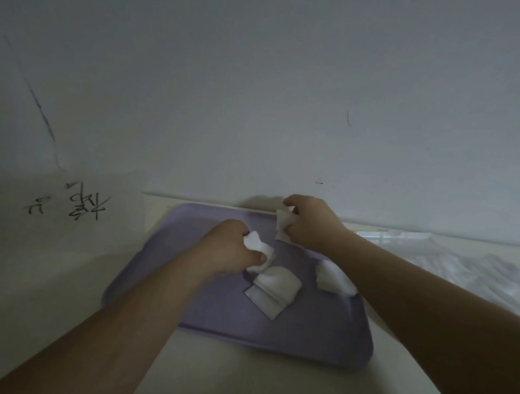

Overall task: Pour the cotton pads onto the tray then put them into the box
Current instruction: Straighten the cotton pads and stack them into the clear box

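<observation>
So your left hand (230,249) is pinching a crumpled cotton pad (258,247) mid-frame over the purple tray (307,337), and your right hand (311,225) grips a second pad (282,227) up by the tray's far edge. More loose pads (274,288) lie on the tray just below your hands, and it all sits on the pale desk (58,278).

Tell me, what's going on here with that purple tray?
A person is working over a purple tray. The left hand grips one crumpled cotton pad, and the right hand pinches a second pad near the tray's far edge. A few loose pads lie on the tray between the arms. Something pale and blurred sits at right; whether it is the box is unclear.
</observation>
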A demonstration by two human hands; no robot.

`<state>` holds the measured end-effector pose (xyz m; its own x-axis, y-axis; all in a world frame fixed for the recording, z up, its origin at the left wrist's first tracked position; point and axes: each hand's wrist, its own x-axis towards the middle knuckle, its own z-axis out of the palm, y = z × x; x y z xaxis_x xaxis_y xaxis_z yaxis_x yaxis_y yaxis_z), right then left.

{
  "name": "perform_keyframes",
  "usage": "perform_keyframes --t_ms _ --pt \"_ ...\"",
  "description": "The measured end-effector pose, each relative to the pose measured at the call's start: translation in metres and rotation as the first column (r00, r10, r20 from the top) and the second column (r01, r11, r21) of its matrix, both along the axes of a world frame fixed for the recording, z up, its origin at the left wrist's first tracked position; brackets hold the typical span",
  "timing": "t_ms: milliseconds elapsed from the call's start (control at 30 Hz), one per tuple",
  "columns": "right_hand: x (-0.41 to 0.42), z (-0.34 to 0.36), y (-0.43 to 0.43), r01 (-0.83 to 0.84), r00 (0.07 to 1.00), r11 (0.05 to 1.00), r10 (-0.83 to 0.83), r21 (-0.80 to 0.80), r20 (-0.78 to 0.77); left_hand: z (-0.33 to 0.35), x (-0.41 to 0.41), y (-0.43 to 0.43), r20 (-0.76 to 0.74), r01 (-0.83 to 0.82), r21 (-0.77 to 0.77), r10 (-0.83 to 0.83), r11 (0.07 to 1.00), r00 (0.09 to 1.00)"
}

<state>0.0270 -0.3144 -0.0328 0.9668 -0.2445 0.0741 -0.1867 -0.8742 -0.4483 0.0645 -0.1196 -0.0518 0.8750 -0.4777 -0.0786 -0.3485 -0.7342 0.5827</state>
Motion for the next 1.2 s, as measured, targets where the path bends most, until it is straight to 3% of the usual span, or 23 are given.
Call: perform_keyframes --t_ms 100,167,233,333,467,633,867,967,1200 --pt "-0.01 0.006 0.002 0.027 0.998 0.993 -0.034 0.114 0.059 0.001 -0.009 0.007 -0.068 -0.043 -0.161 0.032 0.986 0.997" --pt "-0.025 0.013 0.008 0.057 0.982 0.939 -0.114 0.339 0.151 0.004 -0.018 0.014 -0.12 -0.126 -0.309 0.092 0.943 0.988" --pt "-0.046 0.017 0.014 0.052 0.963 0.797 -0.198 0.602 0.18 0.012 -0.028 0.02 -0.275 -0.185 -0.512 0.044 0.839 0.961" --pt "-0.085 0.019 0.022 -0.005 0.971 0.51 -0.205 0.86 0.126 0.026 -0.048 0.024 -0.436 -0.177 -0.703 -0.222 0.689 0.872" --pt "-0.126 0.007 0.024 -0.074 0.97 0.261 -0.207 0.962 0.131 0.036 -0.082 0.013 -0.469 -0.219 -0.797 -0.347 0.563 0.812" --pt "-0.148 -0.008 0.025 -0.131 0.959 0.094 -0.242 0.987 0.15 0.03 -0.104 -0.004 -0.531 -0.364 -0.809 -0.305 0.462 0.791" --pt "-0.156 -0.019 0.017 -0.172 0.965 0.047 -0.194 0.984 0.178 0.013 -0.109 -0.01 -0.521 -0.455 -0.843 -0.231 0.285 0.822" --pt "-0.157 -0.019 0.017 -0.212 0.96 0.024 -0.18 0.977 0.213 0.007 -0.107 -0.012 -0.471 -0.408 -0.864 -0.189 0.296 0.861" --pt "-0.16 -0.021 0.02 -0.248 0.957 0.017 -0.15 0.969 0.248 0.005 -0.119 -0.015 -0.375 -0.273 -0.901 -0.286 0.338 0.882"
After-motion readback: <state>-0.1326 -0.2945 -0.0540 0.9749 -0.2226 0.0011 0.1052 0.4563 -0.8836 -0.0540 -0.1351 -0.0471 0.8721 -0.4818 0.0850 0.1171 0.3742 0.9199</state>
